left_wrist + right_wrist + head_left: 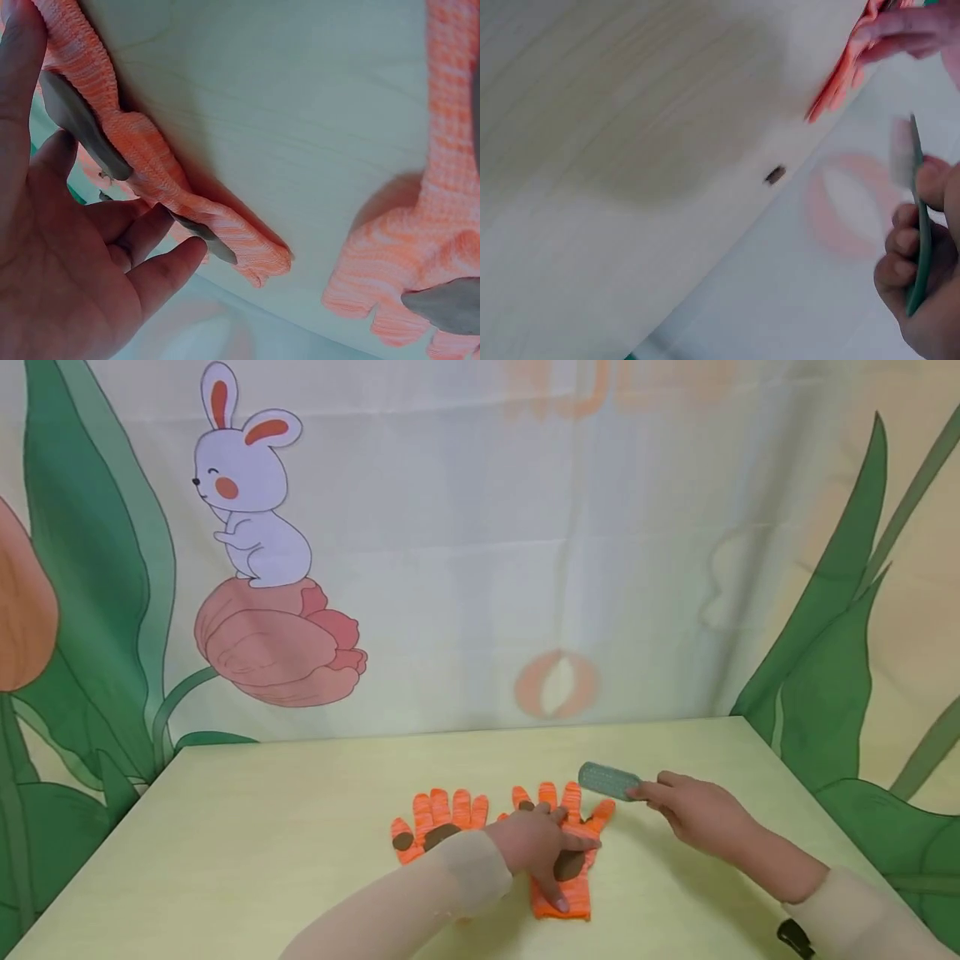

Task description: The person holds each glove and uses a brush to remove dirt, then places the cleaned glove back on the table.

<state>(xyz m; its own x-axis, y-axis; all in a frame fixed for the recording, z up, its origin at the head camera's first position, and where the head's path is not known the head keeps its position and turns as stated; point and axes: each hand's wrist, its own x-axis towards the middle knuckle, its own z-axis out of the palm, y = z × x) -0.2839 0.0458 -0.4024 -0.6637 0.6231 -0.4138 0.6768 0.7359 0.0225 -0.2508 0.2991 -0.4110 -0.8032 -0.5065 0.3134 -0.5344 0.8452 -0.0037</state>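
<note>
Lying on the desk [300,810], one orange glove [570,867] is steadied beneath the spread left hand [534,843] while a brush [609,781] is gripped in the right hand [705,814] nearby, scrubbing seemingly being readied and bristles [902,154] next to be lowered.

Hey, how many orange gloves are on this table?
2. One orange glove lies under the left hand; the second glove lies to its left on the table, partly hidden by the left sleeve, which might hide more.
</note>
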